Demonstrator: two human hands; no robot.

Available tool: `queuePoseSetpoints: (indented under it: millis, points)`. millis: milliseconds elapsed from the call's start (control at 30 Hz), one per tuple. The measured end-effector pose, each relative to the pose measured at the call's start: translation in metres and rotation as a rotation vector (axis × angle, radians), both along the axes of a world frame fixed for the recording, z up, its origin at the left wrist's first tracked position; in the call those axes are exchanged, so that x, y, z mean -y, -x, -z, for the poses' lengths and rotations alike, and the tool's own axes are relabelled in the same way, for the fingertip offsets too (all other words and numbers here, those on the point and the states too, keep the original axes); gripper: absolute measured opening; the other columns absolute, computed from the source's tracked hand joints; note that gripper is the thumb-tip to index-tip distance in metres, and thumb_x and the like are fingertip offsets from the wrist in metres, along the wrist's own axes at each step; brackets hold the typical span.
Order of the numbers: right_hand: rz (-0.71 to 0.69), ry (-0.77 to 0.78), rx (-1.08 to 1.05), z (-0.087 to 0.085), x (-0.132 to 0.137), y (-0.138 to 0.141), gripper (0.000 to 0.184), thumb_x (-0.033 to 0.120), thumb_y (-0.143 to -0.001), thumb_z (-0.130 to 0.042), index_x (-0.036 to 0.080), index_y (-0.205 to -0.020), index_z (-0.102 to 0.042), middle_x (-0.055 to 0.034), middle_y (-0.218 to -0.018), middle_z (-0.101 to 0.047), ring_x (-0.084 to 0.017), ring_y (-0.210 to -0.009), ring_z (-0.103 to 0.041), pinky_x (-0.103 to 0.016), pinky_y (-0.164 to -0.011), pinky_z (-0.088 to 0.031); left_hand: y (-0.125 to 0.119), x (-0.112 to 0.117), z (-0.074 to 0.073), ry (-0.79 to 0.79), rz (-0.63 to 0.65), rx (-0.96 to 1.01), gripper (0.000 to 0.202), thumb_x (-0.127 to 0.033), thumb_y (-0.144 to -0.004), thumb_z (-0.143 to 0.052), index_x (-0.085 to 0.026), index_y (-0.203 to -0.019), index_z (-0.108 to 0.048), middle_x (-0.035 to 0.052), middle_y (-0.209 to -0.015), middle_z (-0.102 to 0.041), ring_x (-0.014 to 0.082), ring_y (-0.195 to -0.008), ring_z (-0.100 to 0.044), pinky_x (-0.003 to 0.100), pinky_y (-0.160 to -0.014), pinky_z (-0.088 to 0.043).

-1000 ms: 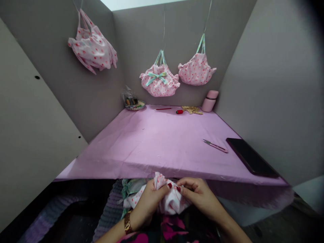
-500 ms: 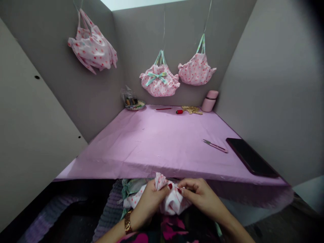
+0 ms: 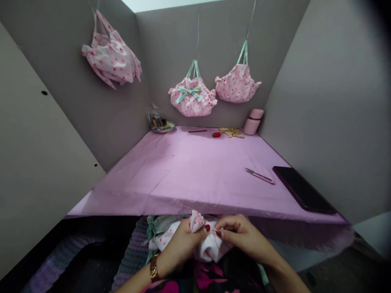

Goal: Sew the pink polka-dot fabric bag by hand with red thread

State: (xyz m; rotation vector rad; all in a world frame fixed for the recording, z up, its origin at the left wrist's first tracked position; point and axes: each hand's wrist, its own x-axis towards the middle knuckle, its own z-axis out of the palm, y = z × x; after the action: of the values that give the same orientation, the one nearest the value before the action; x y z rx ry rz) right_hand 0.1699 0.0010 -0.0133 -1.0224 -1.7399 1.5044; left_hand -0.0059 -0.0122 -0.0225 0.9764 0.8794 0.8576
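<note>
In my lap, just below the table's front edge, lies a white garment with pink and red dots (image 3: 210, 248), bunched up, with mint-green ties (image 3: 152, 226) at its left. My left hand (image 3: 185, 240) is closed on it, and a gathered tuft of the fabric sticks up between thumb and fingers. My right hand (image 3: 241, 236) is pinched, thumb against fingertips, close to the cloth beside the left thumb. A fine red thread (image 3: 214, 243) runs over the fabric below the right fingertips. Whatever those fingertips hold is too small to make out.
On the pink-covered table (image 3: 183, 175) lie thread snips (image 3: 259, 176) and a dark tablet (image 3: 302, 189). Farther back are a red thread spool (image 3: 216, 134), a red pencil-like stick (image 3: 196, 131), a small basket (image 3: 165, 129) and a pink flask (image 3: 253, 122). Dotted garments (image 3: 192, 97) hang above.
Both hands and the bunched cloth have shifted very slightly right and down. The tuft of fabric at my left thumb has tilted a little to the right.
</note>
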Motion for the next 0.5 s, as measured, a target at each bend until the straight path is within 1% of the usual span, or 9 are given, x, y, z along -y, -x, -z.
queuePoseSetpoints:
  millis: [133,300,500]
  points:
    - [-0.027,0.026,-0.036,0.0026,-0.0010,-0.0013,0.021,0.030,-0.075,-0.058,0.012,-0.076,-0.067,-0.0046,-0.069,-0.063,-0.014,-0.064,-0.054,-0.023,-0.060,-0.040,0.0000,0.0006,-0.0003,0.000,0.032,0.020,0.021,-0.032,-0.070,-0.057,-0.011,-0.074,-0.056,0.0009,-0.065,-0.052,0.0101,-0.057,-0.041,0.023,-0.056,-0.032]
    - [-0.044,0.045,-0.072,0.0048,-0.0012,-0.0022,0.017,0.028,-0.075,-0.059,0.013,-0.078,-0.067,-0.0049,-0.072,-0.064,-0.015,-0.066,-0.055,-0.024,-0.062,-0.040,-0.0006,0.0000,0.0005,0.043,0.029,0.025,0.019,-0.030,-0.067,-0.060,-0.012,-0.072,-0.055,-0.0008,-0.063,-0.050,0.0097,-0.056,-0.042,0.022,-0.056,-0.032]
    - [-0.054,0.076,-0.107,0.0096,-0.0027,-0.0013,0.019,0.030,-0.074,-0.059,0.012,-0.076,-0.066,-0.0047,-0.071,-0.063,-0.014,-0.066,-0.054,-0.025,-0.063,-0.039,-0.0001,-0.0004,-0.0040,0.076,0.034,0.026,0.019,-0.030,-0.066,-0.060,-0.013,-0.070,-0.054,-0.0017,-0.063,-0.049,0.0095,-0.057,-0.041,0.022,-0.056,-0.031]
